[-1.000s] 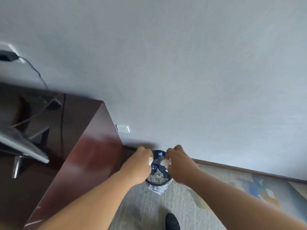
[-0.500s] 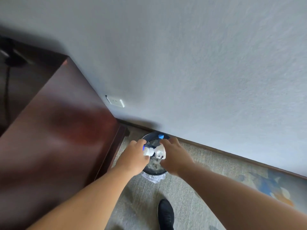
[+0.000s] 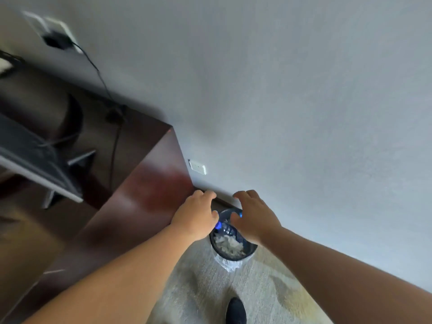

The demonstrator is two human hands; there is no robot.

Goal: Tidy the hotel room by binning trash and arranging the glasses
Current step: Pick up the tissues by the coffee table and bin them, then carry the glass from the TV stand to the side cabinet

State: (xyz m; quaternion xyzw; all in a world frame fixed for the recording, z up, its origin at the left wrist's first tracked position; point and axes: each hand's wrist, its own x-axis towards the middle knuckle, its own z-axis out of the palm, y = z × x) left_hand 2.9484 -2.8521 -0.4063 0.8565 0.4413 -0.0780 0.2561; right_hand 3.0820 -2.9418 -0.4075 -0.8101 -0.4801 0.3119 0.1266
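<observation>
The far rim of the bin (image 3: 233, 258) is hidden behind the left grip (image 3: 195, 217) and the right grip (image 3: 254, 219), whose palm sides face away. Inside the bin, between them, small blue bits (image 3: 217, 225) are too blurred to name, and the pale scraps (image 3: 230, 245) beneath are just as indistinct. Nearer than the bin, a dark shoe (image 3: 236, 311) is cut off at the lower edge. Left of the bin, the tabletop (image 3: 140, 127) is smeared, and a grey slab (image 3: 35, 164) on it runs off the left edge. Far above and left of the bin, a dark plug (image 3: 55, 39) on the wall is only a blur.
</observation>
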